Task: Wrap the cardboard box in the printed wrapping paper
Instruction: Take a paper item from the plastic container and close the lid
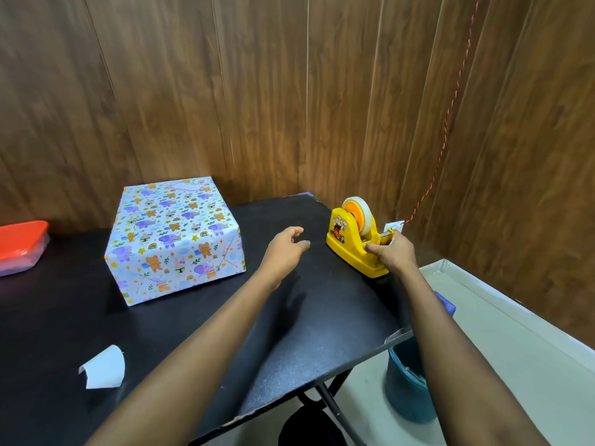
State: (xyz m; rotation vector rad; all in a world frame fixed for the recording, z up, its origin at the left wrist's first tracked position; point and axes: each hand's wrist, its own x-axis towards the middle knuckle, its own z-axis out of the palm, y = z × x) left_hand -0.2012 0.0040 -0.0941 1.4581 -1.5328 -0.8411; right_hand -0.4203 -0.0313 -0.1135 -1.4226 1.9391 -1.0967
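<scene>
The box [174, 239] stands on the black table [225, 333] at the back left, covered all over in printed wrapping paper with animals and rainbows, its side flap folded down. A yellow tape dispenser [352, 243] with a roll of tape sits at the table's back right corner. My right hand [391, 252] grips the dispenser's front end, fingers curled over its top. My left hand [286, 249] hovers above the table between box and dispenser, fingers loosely curled, holding nothing.
A curled scrap of white paper [104, 368] lies near the front left. An orange-lidded container [21, 246] sits at the left edge. A blue bucket [409, 381] stands on the floor below the table's right edge. Wood-panelled walls close off the back and right.
</scene>
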